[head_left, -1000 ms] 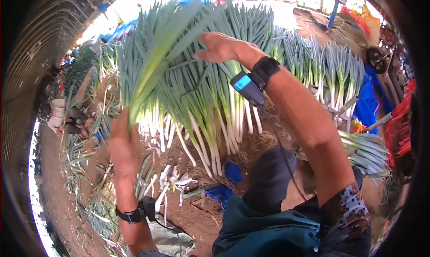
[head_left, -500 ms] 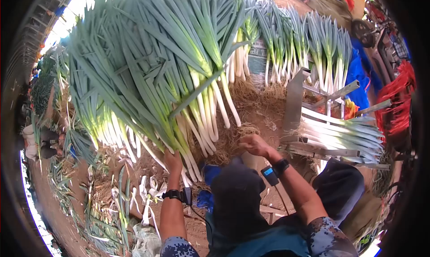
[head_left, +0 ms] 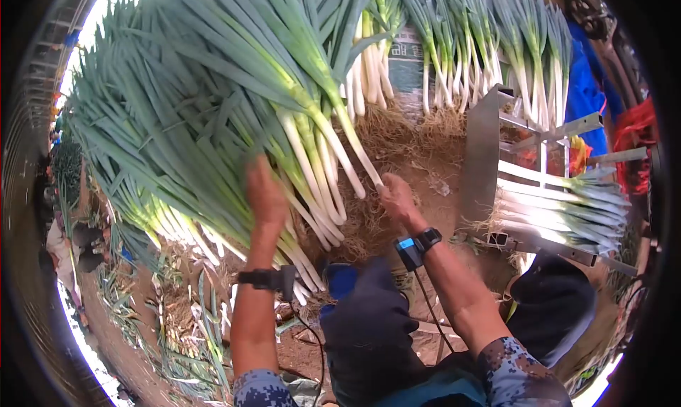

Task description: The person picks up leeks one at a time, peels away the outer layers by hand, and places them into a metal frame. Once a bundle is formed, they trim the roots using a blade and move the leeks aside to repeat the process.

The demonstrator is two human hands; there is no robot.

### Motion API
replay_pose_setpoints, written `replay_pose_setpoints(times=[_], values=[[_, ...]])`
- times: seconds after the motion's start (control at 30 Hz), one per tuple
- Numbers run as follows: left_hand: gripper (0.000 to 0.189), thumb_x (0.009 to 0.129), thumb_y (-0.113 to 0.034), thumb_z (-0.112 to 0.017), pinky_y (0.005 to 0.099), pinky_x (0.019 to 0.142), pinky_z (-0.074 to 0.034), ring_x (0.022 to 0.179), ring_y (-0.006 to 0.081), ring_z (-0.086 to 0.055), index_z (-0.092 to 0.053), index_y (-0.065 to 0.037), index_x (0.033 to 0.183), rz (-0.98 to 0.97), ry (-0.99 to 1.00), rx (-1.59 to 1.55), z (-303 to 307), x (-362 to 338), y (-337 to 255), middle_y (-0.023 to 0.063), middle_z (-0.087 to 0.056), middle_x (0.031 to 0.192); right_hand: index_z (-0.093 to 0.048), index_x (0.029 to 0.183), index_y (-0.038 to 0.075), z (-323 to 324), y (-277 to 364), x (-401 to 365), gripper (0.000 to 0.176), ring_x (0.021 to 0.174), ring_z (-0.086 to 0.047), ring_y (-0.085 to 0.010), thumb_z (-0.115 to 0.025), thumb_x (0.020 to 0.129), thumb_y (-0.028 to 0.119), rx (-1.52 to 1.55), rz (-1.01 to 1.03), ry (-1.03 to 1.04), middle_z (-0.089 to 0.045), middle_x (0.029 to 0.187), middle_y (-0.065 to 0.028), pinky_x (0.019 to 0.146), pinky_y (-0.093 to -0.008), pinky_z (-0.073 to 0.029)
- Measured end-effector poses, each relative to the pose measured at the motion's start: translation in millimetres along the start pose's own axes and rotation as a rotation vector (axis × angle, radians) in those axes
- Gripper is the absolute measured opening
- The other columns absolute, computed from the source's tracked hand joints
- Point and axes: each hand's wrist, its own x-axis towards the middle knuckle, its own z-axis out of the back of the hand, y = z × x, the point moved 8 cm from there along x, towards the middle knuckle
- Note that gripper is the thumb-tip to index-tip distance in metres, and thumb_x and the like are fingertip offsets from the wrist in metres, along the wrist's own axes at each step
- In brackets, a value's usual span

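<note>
A big heap of long green onions (head_left: 163, 109) lies ahead of me, leaves pointing away and white stems toward me. My right hand (head_left: 400, 202) is closed at the root end of one green onion (head_left: 360, 150) on the near right side of the heap, fingers pinched round its white tip. My left hand (head_left: 267, 195) is over the stems and lower leaves in the middle of the heap, its fingers smeared by motion. Both wrists wear dark bands with small devices, and a cable hangs from each.
At right, a metal frame (head_left: 482, 158) holds a stack of trimmed green onions (head_left: 546, 208) lying sideways. Bundles of green onions (head_left: 454, 45) stand behind, near blue sheeting (head_left: 585, 80). Dry roots (head_left: 425, 134) litter the soil. Scraps of leaves (head_left: 191, 350) lie at lower left.
My left hand has moved up from the stem ends onto the heap. My right hand has moved up to the tip of a green onion and closed on it. The view has shifted slightly.
</note>
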Motion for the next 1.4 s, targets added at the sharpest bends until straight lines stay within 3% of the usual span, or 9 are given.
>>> replay_pose_setpoints(times=[0.03,0.1,0.2,0.33,0.4,0.5,0.77,1.13,1.4], values=[[0.065,0.088,0.001,-0.052,0.0465,0.109,-0.041,0.129,0.0427,-0.050,-0.033,0.001,0.150,-0.097,-0.348,0.032,24,1,16,0.0302,-0.045,0.144,-0.062,0.111,-0.001,11,13,7,0.031,0.103,-0.060,-0.0446,-0.061,0.088,0.020,-0.044,-0.155,0.105,-0.065,0.108,-0.0263,0.089,-0.0470,-0.048],[0.064,0.091,-0.005,-0.058,0.0420,0.107,-0.042,0.126,0.0372,-0.055,-0.034,0.001,0.150,0.055,-0.449,-0.225,53,13,62,0.0254,-0.050,0.142,-0.061,0.117,0.001,14,15,28,0.036,0.108,-0.060,-0.0437,-0.062,0.087,0.021,-0.031,0.022,-0.149,-0.065,0.112,-0.0263,0.092,-0.0476,-0.048],[0.062,0.094,-0.010,-0.061,0.0369,0.105,-0.042,0.124,0.0317,-0.057,-0.035,0.002,0.149,0.284,-0.162,-0.702,24,32,142,0.0220,-0.054,0.139,-0.060,0.123,0.003,-18,3,52,0.042,0.111,-0.061,-0.0429,-0.063,0.086,0.022,0.004,-0.004,-0.142,-0.065,0.115,-0.0255,0.094,-0.0471,-0.048],[0.058,0.095,-0.014,-0.063,0.0349,0.102,-0.045,0.122,0.0265,-0.057,-0.040,0.002,0.147,0.303,-0.092,-0.702,31,29,133,0.0190,-0.057,0.136,-0.060,0.124,0.003,-43,8,62,0.044,0.104,-0.066,-0.0378,-0.066,0.085,0.022,0.058,-0.110,0.084,-0.068,0.110,-0.0233,0.091,-0.0435,-0.050],[0.055,0.095,-0.014,-0.063,0.0352,0.099,-0.047,0.119,0.0260,-0.059,-0.045,0.001,0.144,0.229,-0.122,-0.595,35,23,110,0.0189,-0.060,0.132,-0.064,0.118,0.004,-49,17,47,0.030,0.079,-0.064,-0.0177,-0.062,0.092,0.017,0.433,-0.026,0.215,-0.067,0.087,-0.0073,0.071,-0.0305,-0.051],[0.043,0.095,-0.014,-0.062,0.0336,0.091,-0.051,0.104,0.0238,-0.066,-0.055,0.000,0.135,0.185,-0.139,-0.504,29,-4,82,0.0153,-0.068,0.117,-0.060,0.126,0.004,-13,71,-4,0.034,0.070,-0.061,-0.0150,-0.059,0.097,0.023,0.833,-0.122,0.438,-0.063,0.083,-0.0041,0.066,-0.0282,-0.051],[0.039,0.103,-0.028,-0.057,0.0267,0.077,-0.051,0.089,0.0123,-0.062,-0.055,-0.002,0.132,0.303,0.740,-1.553,15,-148,-93,0.0053,-0.065,0.099,-0.050,0.135,0.000,8,171,-57,0.040,0.076,-0.064,-0.0172,-0.055,0.103,0.023,1.215,-0.168,0.719,-0.064,0.085,-0.0064,0.071,-0.0335,-0.056],[0.032,0.099,-0.030,-0.061,0.0257,0.072,-0.045,0.081,0.0089,-0.053,-0.061,-0.002,0.113,0.232,0.557,-1.215,37,-238,-61,0.0004,-0.060,0.088,-0.048,0.125,-0.006,19,272,-34,0.039,0.092,-0.067,-0.0287,-0.043,0.107,0.028,1.226,0.013,0.745,-0.065,0.109,-0.0216,0.088,-0.0434,-0.056],[0.025,0.100,-0.026,-0.063,0.0238,0.078,-0.046,0.088,0.0068,-0.057,-0.067,-0.005,0.113,0.336,0.594,-1.291,30,-311,-20,-0.0026,-0.065,0.095,-0.052,0.127,-0.003,119,328,7,0.043,0.111,-0.064,-0.0386,-0.064,0.095,0.023,1.532,0.072,0.642,-0.063,0.118,-0.0241,0.101,-0.0536,-0.051]])
